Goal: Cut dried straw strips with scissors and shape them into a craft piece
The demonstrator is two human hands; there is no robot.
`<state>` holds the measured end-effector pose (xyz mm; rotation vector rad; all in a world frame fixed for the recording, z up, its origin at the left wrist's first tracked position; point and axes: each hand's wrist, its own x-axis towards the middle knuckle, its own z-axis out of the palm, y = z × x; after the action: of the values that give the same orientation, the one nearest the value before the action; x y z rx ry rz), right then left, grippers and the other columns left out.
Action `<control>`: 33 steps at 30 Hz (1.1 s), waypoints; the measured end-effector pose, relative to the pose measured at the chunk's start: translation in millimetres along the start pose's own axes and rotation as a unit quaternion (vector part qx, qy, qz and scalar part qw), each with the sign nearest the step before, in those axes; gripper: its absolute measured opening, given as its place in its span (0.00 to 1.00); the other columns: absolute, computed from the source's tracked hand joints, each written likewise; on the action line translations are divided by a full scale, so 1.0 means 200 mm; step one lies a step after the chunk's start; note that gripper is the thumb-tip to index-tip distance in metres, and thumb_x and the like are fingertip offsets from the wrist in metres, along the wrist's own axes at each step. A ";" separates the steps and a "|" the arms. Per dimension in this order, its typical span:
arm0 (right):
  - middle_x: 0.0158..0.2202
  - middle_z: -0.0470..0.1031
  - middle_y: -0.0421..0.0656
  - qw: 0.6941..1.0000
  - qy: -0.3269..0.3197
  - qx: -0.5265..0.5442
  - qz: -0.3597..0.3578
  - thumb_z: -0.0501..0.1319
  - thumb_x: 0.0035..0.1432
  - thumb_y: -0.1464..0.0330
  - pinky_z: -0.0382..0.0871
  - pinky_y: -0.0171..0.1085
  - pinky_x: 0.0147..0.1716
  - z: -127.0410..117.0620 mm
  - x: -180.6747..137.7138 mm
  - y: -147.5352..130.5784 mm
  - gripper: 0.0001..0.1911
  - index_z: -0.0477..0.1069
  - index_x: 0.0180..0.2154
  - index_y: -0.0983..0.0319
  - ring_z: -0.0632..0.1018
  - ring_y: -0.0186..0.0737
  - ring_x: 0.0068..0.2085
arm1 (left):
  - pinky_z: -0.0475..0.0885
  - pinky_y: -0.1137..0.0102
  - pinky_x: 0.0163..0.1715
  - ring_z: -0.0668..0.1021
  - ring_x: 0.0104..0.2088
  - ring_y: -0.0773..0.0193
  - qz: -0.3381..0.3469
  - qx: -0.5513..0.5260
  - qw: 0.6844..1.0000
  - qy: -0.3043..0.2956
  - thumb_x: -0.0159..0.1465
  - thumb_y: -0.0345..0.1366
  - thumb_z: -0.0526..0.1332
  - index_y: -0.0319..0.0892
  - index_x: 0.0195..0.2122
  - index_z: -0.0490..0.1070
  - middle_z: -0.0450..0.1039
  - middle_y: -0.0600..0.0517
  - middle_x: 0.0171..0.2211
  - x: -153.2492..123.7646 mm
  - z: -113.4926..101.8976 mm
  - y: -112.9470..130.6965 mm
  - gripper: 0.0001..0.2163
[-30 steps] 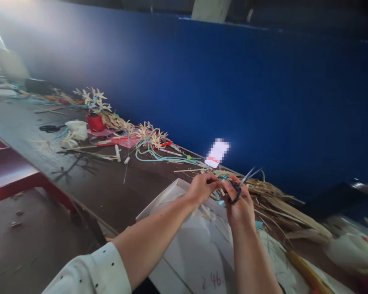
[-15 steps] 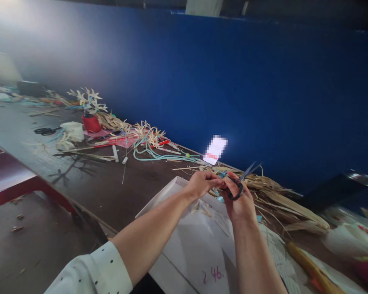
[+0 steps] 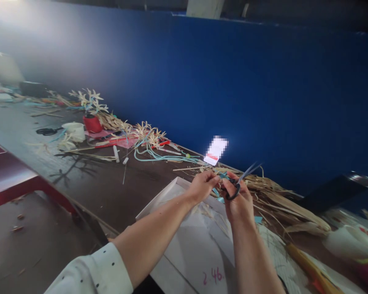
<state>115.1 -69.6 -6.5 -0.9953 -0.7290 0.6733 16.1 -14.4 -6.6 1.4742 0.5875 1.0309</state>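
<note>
My left hand (image 3: 202, 187) is closed in a pinch, its fingertips meeting the other hand's over the white box lid. A small teal strip (image 3: 223, 175) shows at those fingertips; its exact shape is partly hidden. Black-handled scissors (image 3: 234, 193) hang on the fingers of my right hand (image 3: 241, 202), blades pointing up and away to the right. The right thumb and fingers are also closed near the teal strip. Beneath both arms lies the white lid (image 3: 199, 245), marked with pink handwriting and bearing pale husk scraps (image 3: 211, 212).
Dried husks (image 3: 294, 208) lie right of my hands. A pixelated bright phone-like screen (image 3: 216, 150) leans on the blue wall (image 3: 202, 81). Husk flowers with teal stems (image 3: 150, 134), a red pot (image 3: 92, 123), a white cup (image 3: 75, 131) and other scissors (image 3: 47, 131) stand leftward. A red stool (image 3: 15, 175) is near.
The left fingertips have drawn slightly back left from the right fingers, showing more teal. The scissors have shifted a little left and stay in my right hand.
</note>
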 end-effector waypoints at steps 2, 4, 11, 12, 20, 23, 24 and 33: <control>0.27 0.71 0.37 1.000 0.001 0.009 0.005 0.68 0.43 0.69 0.61 0.31 0.25 0.00 0.00 0.00 0.19 0.71 0.41 0.60 0.71 0.31 0.27 | 0.59 0.75 0.24 0.64 0.23 0.72 0.001 0.017 1.000 0.008 0.57 0.46 0.55 0.37 0.27 0.66 0.63 0.55 0.21 0.01 0.00 -0.02 0.15; 0.26 0.70 0.37 1.000 0.000 0.013 0.004 0.68 0.43 0.69 0.60 0.30 0.24 -0.01 0.00 0.00 0.19 0.71 0.41 0.60 0.70 0.30 0.26 | 0.58 0.75 0.23 0.64 0.21 0.72 -0.004 0.021 1.000 0.009 0.57 0.47 0.55 0.37 0.27 0.66 0.62 0.56 0.19 0.01 0.00 -0.02 0.16; 0.26 0.69 0.37 1.000 0.014 0.001 0.010 0.68 0.42 0.68 0.60 0.29 0.21 -0.01 0.01 -0.01 0.21 0.70 0.41 0.60 0.69 0.29 0.24 | 0.58 0.76 0.22 0.64 0.21 0.74 -0.045 0.003 0.998 -0.053 0.49 0.48 0.63 0.36 0.29 0.69 0.65 0.55 0.20 0.02 -0.04 0.03 0.17; 0.27 0.69 0.37 1.000 0.016 0.004 0.014 0.68 0.41 0.68 0.60 0.29 0.21 -0.01 0.01 -0.01 0.21 0.70 0.41 0.60 0.69 0.29 0.24 | 0.58 0.76 0.22 0.64 0.21 0.74 -0.047 0.003 0.997 -0.057 0.49 0.47 0.63 0.36 0.29 0.70 0.65 0.55 0.20 0.02 -0.04 0.03 0.17; 0.29 0.68 0.36 1.000 0.011 0.010 0.014 0.68 0.41 0.69 0.59 0.28 0.20 -0.01 0.00 -0.01 0.20 0.71 0.40 0.58 0.67 0.27 0.24 | 0.58 0.76 0.23 0.64 0.21 0.75 -0.094 -0.104 0.990 -0.033 0.48 0.41 0.65 0.35 0.29 0.70 0.66 0.55 0.21 0.03 -0.04 0.00 0.14; 0.29 0.67 0.36 1.000 -0.001 0.011 0.006 0.68 0.41 0.69 0.57 0.27 0.20 -0.01 0.00 -0.01 0.21 0.71 0.41 0.58 0.66 0.26 0.23 | 0.58 0.77 0.24 0.66 0.22 0.75 -0.132 -0.192 0.972 -0.018 0.46 0.39 0.66 0.35 0.27 0.69 0.66 0.55 0.22 0.03 -0.04 0.01 0.13; 0.30 0.67 0.36 1.000 -0.007 0.011 0.004 0.68 0.41 0.70 0.57 0.27 0.20 -0.01 0.00 0.00 0.21 0.71 0.41 0.58 0.66 0.26 0.23 | 0.59 0.77 0.24 0.67 0.23 0.75 -0.144 -0.215 0.966 -0.012 0.45 0.38 0.67 0.36 0.27 0.69 0.66 0.55 0.23 0.02 -0.03 0.01 0.12; 0.29 0.67 0.36 0.999 -0.040 -0.020 -0.012 0.67 0.44 0.69 0.56 0.28 0.22 -0.01 0.00 0.02 0.20 0.69 0.42 0.57 0.65 0.27 0.24 | 0.63 0.77 0.23 0.67 0.22 0.76 -0.174 -0.303 0.937 0.018 0.45 0.40 0.68 0.36 0.26 0.69 0.68 0.53 0.25 0.02 -0.05 0.02 0.14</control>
<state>115.3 -69.1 -11.5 -0.9984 -0.8261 0.6839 8.6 -6.0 -2.3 0.7762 0.4758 0.8539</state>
